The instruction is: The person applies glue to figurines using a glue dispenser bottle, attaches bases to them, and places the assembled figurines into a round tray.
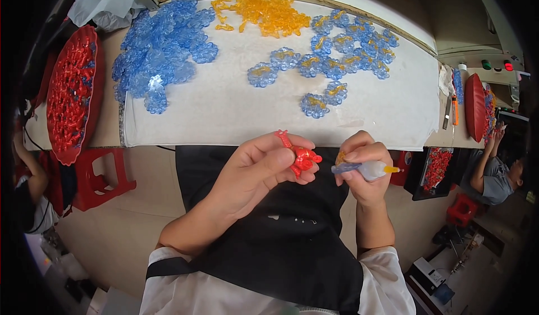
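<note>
Left hand (255,172) pinching red plastic piece (300,156).

Bare white counter (224,113) lies open just beyond both hands, hemmed by the blue pile (160,51) left and scattered blue-yellow pieces (331,56) right.

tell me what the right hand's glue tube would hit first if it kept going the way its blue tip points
Probably the red plastic piece pinched in the left hand. The right hand holds the small glue tube with its blue tip aimed left at that piece, nothing between them, though depth is hard to judge here.
</note>
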Demonstrator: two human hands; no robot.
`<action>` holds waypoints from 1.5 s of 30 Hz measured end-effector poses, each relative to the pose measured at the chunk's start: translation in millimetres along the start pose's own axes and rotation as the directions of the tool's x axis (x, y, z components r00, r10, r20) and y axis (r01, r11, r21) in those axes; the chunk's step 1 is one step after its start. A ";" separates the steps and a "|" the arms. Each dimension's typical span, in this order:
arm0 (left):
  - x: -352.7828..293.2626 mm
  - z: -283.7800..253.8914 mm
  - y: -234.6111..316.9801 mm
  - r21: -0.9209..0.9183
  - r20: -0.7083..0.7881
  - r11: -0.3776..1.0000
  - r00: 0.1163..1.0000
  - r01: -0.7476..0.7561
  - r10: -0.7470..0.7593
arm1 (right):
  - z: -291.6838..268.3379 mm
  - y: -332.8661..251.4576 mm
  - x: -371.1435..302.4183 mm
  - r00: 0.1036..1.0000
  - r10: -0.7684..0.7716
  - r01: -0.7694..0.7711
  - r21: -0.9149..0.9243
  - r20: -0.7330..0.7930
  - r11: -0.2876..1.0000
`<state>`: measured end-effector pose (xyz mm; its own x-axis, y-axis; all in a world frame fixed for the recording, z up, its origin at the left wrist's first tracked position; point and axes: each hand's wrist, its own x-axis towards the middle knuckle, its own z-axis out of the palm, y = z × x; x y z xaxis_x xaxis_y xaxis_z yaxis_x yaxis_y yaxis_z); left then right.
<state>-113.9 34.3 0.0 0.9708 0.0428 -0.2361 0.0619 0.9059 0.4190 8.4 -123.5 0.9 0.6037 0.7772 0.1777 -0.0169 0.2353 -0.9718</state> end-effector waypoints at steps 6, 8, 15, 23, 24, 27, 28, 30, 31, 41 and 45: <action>-2.1 9.0 0.2 0.043 -0.060 0.999 0.998 0.013 -0.010 | 6.7 -5.8 3.2 0.994 -0.020 -0.007 -0.252 -0.105 0.968; -1.6 8.6 -0.1 0.082 -0.087 0.997 0.996 0.010 -0.003 | 2.2 -8.0 4.5 0.997 -0.078 0.063 -0.360 -0.028 0.931; -0.6 5.9 0.3 0.246 -0.134 0.969 0.991 0.032 0.001 | 2.3 -13.5 11.7 0.963 -0.192 0.261 -0.499 0.187 0.826; 1.8 7.3 -0.2 0.256 -0.151 0.965 0.988 0.057 -0.019 | 2.7 -22.2 9.9 0.976 -0.168 0.215 -0.527 0.136 0.822; 2.2 7.2 -0.3 0.256 -0.152 0.965 0.988 0.059 -0.021 | 2.3 -22.5 10.7 0.963 -0.212 0.270 -0.557 0.168 0.785; 2.8 7.3 -1.2 0.269 -0.156 0.961 0.988 0.056 -0.014 | 1.0 -22.9 11.4 0.939 -0.267 0.344 -0.572 0.218 0.745; 2.7 7.6 -1.5 0.274 -0.159 0.960 0.987 0.062 -0.019 | 1.0 -23.4 11.7 0.939 -0.267 0.344 -0.571 0.217 0.745; 2.4 7.0 -2.3 0.277 -0.164 0.958 0.986 0.069 -0.023 | 0.9 -24.0 11.8 0.920 -0.297 0.392 -0.597 0.256 0.700; 2.4 6.6 -1.8 0.262 -0.156 0.962 0.987 0.075 -0.034 | 1.3 -24.7 11.7 0.920 -0.296 0.391 -0.596 0.256 0.701; 7.4 5.6 0.3 0.328 -0.149 0.933 0.983 0.149 -0.105 | -1.2 -32.4 15.9 0.890 -0.236 0.449 -0.655 0.391 0.608; 10.3 4.1 2.3 0.331 -0.154 0.922 0.975 0.203 -0.159 | 0.0 -35.5 17.9 0.875 -0.190 0.466 -0.666 0.446 0.582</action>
<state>-102.8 35.1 2.2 0.9012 -0.0375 -0.4318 0.3304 0.7044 0.6283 19.8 -118.0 38.6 0.1761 0.8952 0.4094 0.8026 0.1102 -0.5862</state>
